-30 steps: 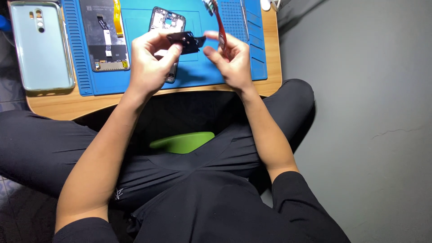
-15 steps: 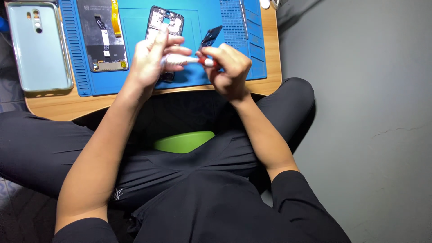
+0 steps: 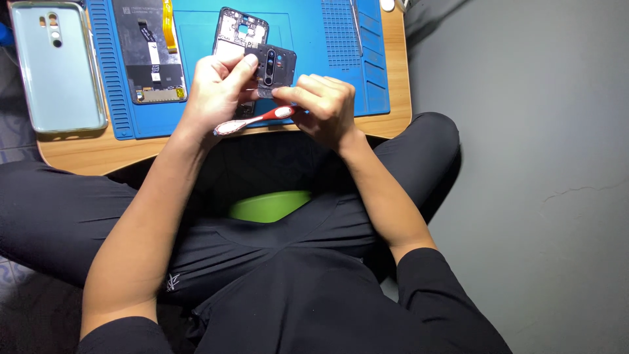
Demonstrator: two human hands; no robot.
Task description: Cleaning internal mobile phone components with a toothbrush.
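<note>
My left hand (image 3: 216,92) holds a small black phone cover plate with camera holes (image 3: 275,65) upright by its left edge, above the near edge of the blue work mat (image 3: 308,39). My right hand (image 3: 324,108) grips a red and white toothbrush (image 3: 252,121) that lies across under the plate, its far end pointing left below my left hand. Behind the plate a bare phone frame (image 3: 236,29) lies on the mat.
A pale green phone back cover (image 3: 56,65) lies on the wooden table (image 3: 92,151) at the left. A phone screen assembly with a yellow ribbon (image 3: 147,49) rests on the mat. A thin metal tool (image 3: 357,26) lies at the mat's right. Grey floor is at the right.
The black plate has been turned so its flat face shows toward the camera. The toothbrush has swung from upright in my right hand to lying across beneath the plate.
</note>
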